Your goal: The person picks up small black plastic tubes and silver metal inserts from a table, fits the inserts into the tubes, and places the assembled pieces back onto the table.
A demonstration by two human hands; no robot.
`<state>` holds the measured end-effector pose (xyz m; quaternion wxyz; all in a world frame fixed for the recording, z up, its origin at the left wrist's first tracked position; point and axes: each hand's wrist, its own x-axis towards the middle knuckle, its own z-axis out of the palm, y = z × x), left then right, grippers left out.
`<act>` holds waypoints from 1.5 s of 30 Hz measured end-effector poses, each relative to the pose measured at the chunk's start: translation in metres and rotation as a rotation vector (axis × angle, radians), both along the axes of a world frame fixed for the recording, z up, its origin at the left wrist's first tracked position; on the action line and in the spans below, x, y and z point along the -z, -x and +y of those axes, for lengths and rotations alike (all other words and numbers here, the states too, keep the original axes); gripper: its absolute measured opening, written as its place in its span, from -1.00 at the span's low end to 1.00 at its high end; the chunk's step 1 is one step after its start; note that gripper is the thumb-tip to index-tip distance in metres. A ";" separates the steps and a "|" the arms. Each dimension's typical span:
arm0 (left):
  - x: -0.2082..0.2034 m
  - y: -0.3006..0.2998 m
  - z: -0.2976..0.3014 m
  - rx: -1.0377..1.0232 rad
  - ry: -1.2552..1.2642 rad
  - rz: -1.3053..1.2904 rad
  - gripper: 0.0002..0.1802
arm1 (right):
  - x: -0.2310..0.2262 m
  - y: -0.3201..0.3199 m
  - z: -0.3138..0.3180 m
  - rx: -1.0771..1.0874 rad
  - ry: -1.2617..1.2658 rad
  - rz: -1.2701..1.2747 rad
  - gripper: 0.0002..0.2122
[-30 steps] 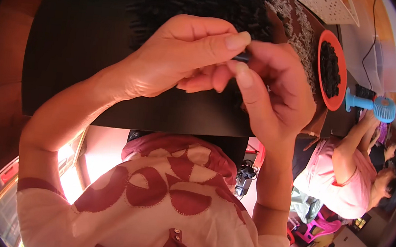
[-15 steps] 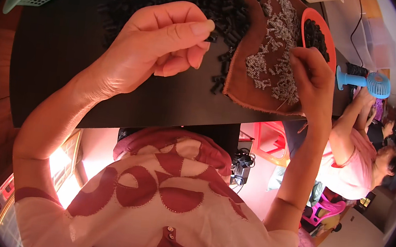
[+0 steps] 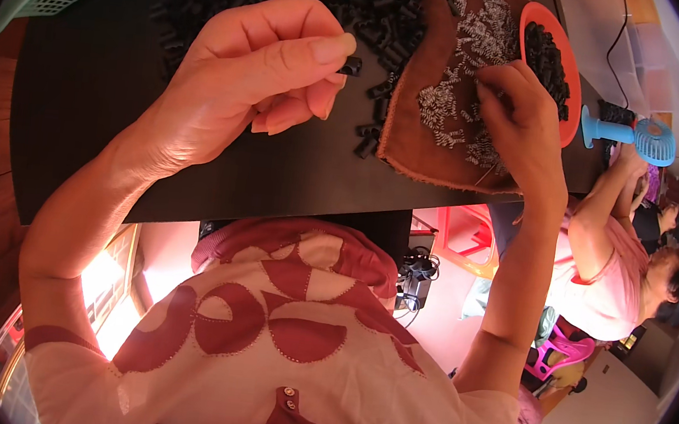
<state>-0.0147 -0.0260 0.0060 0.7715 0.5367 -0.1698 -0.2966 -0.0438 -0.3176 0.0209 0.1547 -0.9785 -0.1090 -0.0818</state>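
Many small silver coil-shaped metal pieces (image 3: 439, 111) lie loose on a brown cloth (image 3: 402, 148), which probably stops them rolling about the dark desk (image 3: 276, 185); short black tubular pieces (image 3: 386, 47) are heaped beside it, and a round orange-red bowl (image 3: 571, 125) keeps more apart. Of the hands, the left hand (image 3: 248, 62) pinches one short black cylinder (image 3: 353, 66) by thumb and finger, its end jutting out, presumably for access. The right hand (image 3: 523, 119) curls above the coils, fingertips near the thumb; whether it grips anything, I cannot tell.
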 end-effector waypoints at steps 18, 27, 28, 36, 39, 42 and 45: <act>0.003 0.000 0.000 -0.011 -0.002 -0.020 -0.74 | -0.014 0.001 -0.009 0.043 -0.169 0.066 -0.89; 0.003 0.000 -0.001 -0.008 -0.003 -0.027 -0.74 | -0.015 0.008 -0.008 0.110 -0.306 0.167 -0.87; 0.002 0.001 -0.001 -0.013 0.010 -0.031 -0.74 | -0.017 0.008 -0.008 0.137 -0.304 0.171 -0.87; 0.001 0.001 -0.002 -0.009 0.023 -0.027 -0.74 | -0.009 0.005 -0.014 0.047 -0.165 0.124 -0.86; -0.001 0.001 -0.002 -0.007 0.020 -0.034 -0.75 | -0.008 -0.002 -0.014 -0.038 -0.055 0.098 -0.87; 0.002 0.002 -0.002 -0.023 0.017 -0.021 -0.75 | -0.006 -0.003 -0.012 -0.011 0.128 0.074 -0.86; 0.002 0.002 -0.001 -0.018 0.008 -0.015 -0.74 | -0.006 0.001 -0.008 0.048 0.199 -0.010 -0.86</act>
